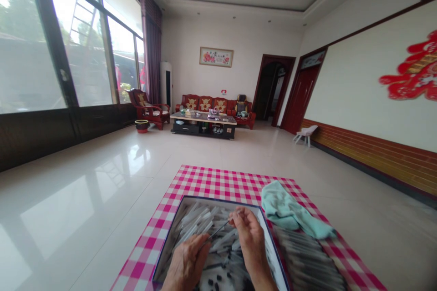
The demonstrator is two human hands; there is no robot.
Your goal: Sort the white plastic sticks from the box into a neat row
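A thin dark rod (219, 231) slants between my two hands over a shallow box. My left hand (188, 258) is closed around its lower end. The fingertips of my right hand (248, 235) pinch its upper end; whether they hold a second small part I cannot make out. Below lies the box (273, 251) with a dark blue rim and white inner walls. Inside are many translucent plastic tubes (200, 218), with small black pieces (218, 278) near the front. To the right of the box lies a blurred row of dark, clear-looking sticks (309, 261).
A pink-and-white checked cloth (218, 179) covers the table. A crumpled mint-green towel (285, 207) lies right of the box. Farther off stand a low table (205, 120), a red wooden sofa (218, 103), a potted container (141, 126) and a small white stool (305, 135).
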